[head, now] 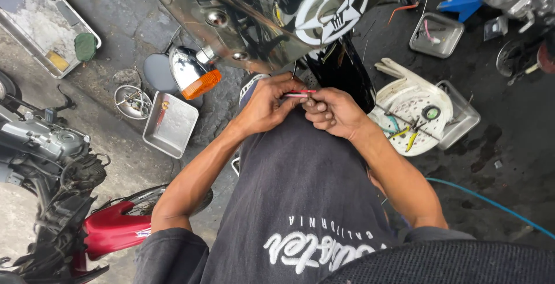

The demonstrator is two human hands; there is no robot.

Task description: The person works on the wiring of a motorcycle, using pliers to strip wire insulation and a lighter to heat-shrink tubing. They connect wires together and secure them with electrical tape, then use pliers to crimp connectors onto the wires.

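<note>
A stained concrete floor [509,145] is lying under a clutter of motorcycle parts, with a person crouching over it in a dark shirt [300,203]. Both hands are meeting just below a glossy black fender [254,18] that is carrying a white star emblem. The left hand [267,106] is curling its fingers shut, pinching thin red and white wires [299,93] between thumb and fingertips. The right hand [334,112] is closing in from the other side, its fingertips pressing onto the same wires, so the two hands are touching at the wire ends. The wires are sitting between the hands, close under the fender's lower edge.

An orange turn signal [195,76] with a chrome back is hanging to the left of the hands. Below it a metal tray [171,124] is resting on the floor. To the right, a white round cover [411,110] is holding yellow-handled pliers [411,138], and a blue hose [491,203] is running across the floor towards the right edge. A red bike panel [115,229] is showing near the lower left corner, beside an engine [46,145].
</note>
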